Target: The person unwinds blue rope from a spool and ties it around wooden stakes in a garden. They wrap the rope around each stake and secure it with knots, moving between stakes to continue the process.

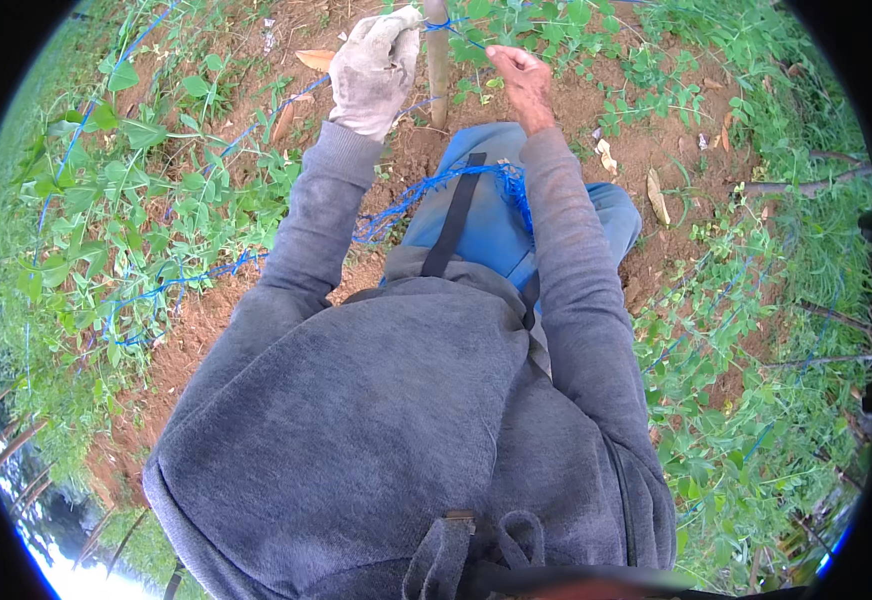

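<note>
A wooden stake (438,71) stands in the soil in front of me, with blue twine (442,25) looped around its upper part. My left hand (376,71), in a dirty whitish glove, is just left of the stake with its fingers curled. Whether twine lies inside those fingers is hidden. My bare right hand (523,84) is on the other side, thumb and forefinger pinching the twine that runs from the loop. A bundle of frayed blue twine (514,187) hangs over my blue trousers (460,217), and strands of it trail left.
Leafy green pea-like plants (143,135) grow at the left, with blue twine lines strung through them. More plants (713,330) and twine are at the right. Dry leaves (657,196) lie on reddish soil (687,165). A branch (811,186) juts in from the right.
</note>
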The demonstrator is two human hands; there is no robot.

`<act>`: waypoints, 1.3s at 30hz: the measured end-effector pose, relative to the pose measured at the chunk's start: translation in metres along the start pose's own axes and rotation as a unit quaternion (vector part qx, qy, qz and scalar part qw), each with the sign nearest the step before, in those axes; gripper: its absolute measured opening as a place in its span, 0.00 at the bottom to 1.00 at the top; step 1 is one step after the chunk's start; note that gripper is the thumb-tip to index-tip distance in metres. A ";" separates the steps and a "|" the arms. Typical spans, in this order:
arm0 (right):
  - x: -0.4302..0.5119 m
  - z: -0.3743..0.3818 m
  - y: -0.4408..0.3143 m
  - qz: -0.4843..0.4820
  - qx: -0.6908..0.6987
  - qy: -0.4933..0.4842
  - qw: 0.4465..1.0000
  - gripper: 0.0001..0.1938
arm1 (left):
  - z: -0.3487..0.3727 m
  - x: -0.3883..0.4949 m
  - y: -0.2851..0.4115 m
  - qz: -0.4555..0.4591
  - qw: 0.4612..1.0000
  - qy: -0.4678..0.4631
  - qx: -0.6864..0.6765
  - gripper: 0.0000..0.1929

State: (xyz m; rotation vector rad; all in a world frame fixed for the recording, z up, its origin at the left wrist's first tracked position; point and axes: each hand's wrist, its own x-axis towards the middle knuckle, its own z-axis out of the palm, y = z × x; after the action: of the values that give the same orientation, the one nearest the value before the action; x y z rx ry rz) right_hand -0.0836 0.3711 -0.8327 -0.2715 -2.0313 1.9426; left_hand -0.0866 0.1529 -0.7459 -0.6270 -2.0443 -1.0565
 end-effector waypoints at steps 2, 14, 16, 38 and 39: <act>-0.011 -0.016 0.006 0.031 -0.011 -0.007 0.999 0.15 | -0.013 -0.023 0.003 -0.004 0.999 -0.052 0.003 0.07; -0.058 -0.098 0.004 0.126 0.000 0.012 0.992 0.15 | -0.002 -0.126 0.050 -0.184 0.925 -0.333 -0.020 0.22; -0.065 -0.111 0.005 0.135 -0.020 0.021 0.990 0.14 | 0.011 -0.117 0.061 -0.155 0.928 -0.339 0.013 0.23; -0.103 -0.225 -0.025 0.221 0.147 0.074 0.961 0.13 | 0.065 -0.119 0.088 0.045 0.772 -0.586 -0.243 0.38; -0.101 -0.229 -0.027 0.224 0.146 0.060 0.962 0.13 | 0.056 -0.118 0.085 0.025 0.768 -0.583 -0.263 0.36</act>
State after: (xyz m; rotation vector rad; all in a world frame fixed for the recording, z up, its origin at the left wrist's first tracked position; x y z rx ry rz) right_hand 0.0936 0.5481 -0.8092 -0.8140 -1.6769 2.3864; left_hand 0.0221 0.2360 -0.8203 -2.0261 -2.6524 -1.3921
